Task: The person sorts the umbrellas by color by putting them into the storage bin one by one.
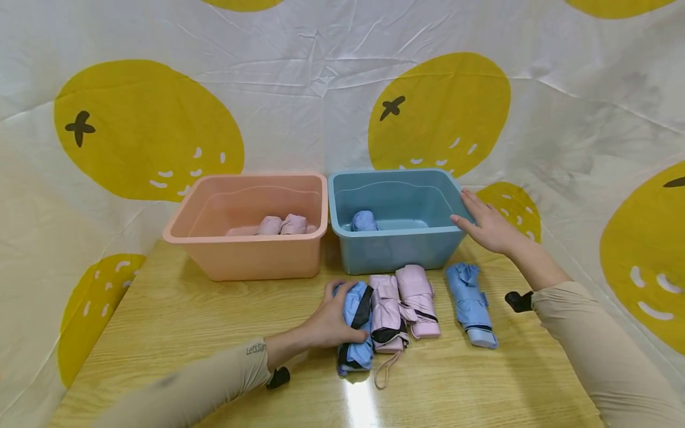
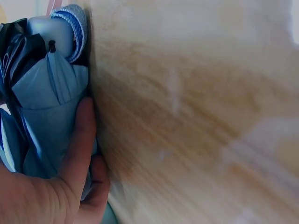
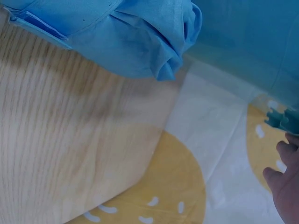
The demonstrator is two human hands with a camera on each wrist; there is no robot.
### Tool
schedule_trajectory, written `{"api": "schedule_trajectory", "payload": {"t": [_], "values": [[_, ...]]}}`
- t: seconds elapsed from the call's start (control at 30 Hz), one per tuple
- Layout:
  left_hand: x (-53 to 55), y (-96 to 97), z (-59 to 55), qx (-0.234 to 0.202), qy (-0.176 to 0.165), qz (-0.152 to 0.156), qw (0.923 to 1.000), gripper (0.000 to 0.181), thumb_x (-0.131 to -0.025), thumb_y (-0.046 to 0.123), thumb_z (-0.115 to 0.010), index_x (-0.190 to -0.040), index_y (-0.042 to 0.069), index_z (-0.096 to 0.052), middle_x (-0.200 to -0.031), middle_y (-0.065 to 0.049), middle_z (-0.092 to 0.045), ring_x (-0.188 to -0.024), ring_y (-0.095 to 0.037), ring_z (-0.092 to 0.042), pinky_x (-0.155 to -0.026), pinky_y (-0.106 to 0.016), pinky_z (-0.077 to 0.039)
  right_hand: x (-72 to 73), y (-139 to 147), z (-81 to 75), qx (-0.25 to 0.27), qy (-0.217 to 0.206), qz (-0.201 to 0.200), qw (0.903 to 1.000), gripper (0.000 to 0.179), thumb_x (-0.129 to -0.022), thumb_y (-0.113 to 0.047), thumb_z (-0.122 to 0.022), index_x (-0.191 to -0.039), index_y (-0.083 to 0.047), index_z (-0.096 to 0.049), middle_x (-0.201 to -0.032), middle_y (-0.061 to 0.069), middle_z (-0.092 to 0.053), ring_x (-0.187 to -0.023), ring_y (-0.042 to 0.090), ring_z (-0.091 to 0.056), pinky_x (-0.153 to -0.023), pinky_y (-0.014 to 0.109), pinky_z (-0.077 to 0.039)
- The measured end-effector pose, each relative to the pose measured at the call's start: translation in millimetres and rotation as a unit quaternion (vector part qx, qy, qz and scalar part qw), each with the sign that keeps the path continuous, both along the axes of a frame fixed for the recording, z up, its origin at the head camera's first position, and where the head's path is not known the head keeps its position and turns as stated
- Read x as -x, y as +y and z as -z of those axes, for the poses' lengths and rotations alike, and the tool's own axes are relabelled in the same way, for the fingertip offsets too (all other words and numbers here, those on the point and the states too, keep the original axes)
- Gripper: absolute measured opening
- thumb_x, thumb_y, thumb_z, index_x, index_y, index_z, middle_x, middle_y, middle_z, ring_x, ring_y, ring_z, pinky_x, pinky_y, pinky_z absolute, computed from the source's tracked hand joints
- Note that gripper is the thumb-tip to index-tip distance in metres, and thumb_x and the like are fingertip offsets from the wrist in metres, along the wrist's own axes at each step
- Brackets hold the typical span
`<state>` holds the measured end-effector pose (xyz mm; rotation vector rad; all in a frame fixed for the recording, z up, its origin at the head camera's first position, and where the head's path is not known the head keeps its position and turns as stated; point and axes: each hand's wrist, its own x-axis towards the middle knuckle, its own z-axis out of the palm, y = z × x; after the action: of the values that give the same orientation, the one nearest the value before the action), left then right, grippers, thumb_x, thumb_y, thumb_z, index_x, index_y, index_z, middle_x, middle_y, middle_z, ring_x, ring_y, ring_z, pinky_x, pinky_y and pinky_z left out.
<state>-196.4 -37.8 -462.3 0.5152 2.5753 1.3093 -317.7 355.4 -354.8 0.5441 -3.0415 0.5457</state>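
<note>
My left hand (image 1: pixel 334 318) grips a folded blue umbrella (image 1: pixel 357 306) with black parts, lying on the table. Its thumb is on the near right side, the other fingers around the far left side. In the left wrist view, fingers lie along the blue cloth (image 2: pixel 51 121) near the pale handle end. My right hand (image 1: pixel 489 226) rests at the right rim of the blue bin (image 1: pixel 396 252), fingers extended; the right wrist view catches only part of it at the edge. Two folded pink umbrellas (image 1: pixel 386 309) (image 1: pixel 417 300) lie right of the held one. Another blue umbrella (image 1: pixel 468 303) lies below the right hand.
A pink-orange bin (image 1: pixel 257 258) stands left of the blue bin, with two pink umbrellas (image 1: pixel 293 224) inside. One blue umbrella (image 1: pixel 364 221) is in the blue bin. Behind both hangs a white cloth (image 1: pixel 299 119) printed with yellow fruit. A wooden table (image 1: pixel 214 321) carries everything.
</note>
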Motion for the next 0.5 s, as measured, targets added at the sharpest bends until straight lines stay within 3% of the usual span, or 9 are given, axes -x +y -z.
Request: {"api": "schedule_trajectory", "payload": {"t": [0.27, 0.5], "values": [[-1.2, -0.6, 3.2, -0.022, 0.006, -0.016, 0.9996, 0.108, -0.061, 0.020, -0.091, -0.155, 0.011, -0.040, -0.153, -0.021, -0.024, -0.130, -0.041, -0.047, -0.101, -0.050, -0.048, 0.2, -0.7, -0.6, 0.000, -0.001, 0.001, 1.0000, 0.084, -0.110, -0.052, -0.039, -0.166, -0.002, -0.002, -0.173, 0.021, 0.002, -0.157, 0.045, -0.003, -0.123, 0.066, -0.001], [-4.5, -3.9, 3.2, -0.042, -0.017, -0.013, 0.9989, 0.108, -0.061, 0.021, -0.090, -0.157, 0.014, -0.039, -0.154, -0.021, -0.023, -0.131, -0.041, -0.045, -0.103, -0.051, -0.047, -0.4, 0.4, -0.3, -0.003, -0.001, 0.005, 1.0000, 0.084, -0.110, -0.053, -0.039, -0.166, -0.001, -0.003, -0.173, 0.020, 0.001, -0.157, 0.045, -0.004, -0.123, 0.067, -0.003]]}}
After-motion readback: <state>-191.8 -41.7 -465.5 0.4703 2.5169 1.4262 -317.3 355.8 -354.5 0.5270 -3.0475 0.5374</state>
